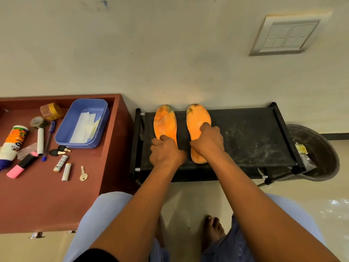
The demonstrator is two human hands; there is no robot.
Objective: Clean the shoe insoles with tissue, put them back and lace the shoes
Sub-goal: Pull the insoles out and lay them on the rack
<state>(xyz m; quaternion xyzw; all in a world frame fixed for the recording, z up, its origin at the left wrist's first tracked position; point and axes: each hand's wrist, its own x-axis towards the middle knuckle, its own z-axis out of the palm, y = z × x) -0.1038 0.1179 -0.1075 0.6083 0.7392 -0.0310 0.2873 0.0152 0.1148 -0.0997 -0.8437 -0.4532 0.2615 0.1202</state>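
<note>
Two orange insoles lie side by side, toes towards the wall, on the black fabric top of a shoe rack [251, 137]. My left hand [166, 151] covers the heel end of the left insole [164, 121] with its fingers curled onto it. My right hand [208, 139] lies on the middle of the right insole [197, 118], fingers curled down over it. Folded white tissue [83, 127] sits in a blue plastic box [83, 122] on the red-brown table to the left. No shoes or laces are in view.
The red-brown table [56, 195] carries tape rolls, a lotion bottle [13, 142], pens, a pink highlighter [21, 166], keys and small tubes. A dark bin [321, 154] stands right of the rack. The wall is right behind the rack. My bare feet are on the floor below.
</note>
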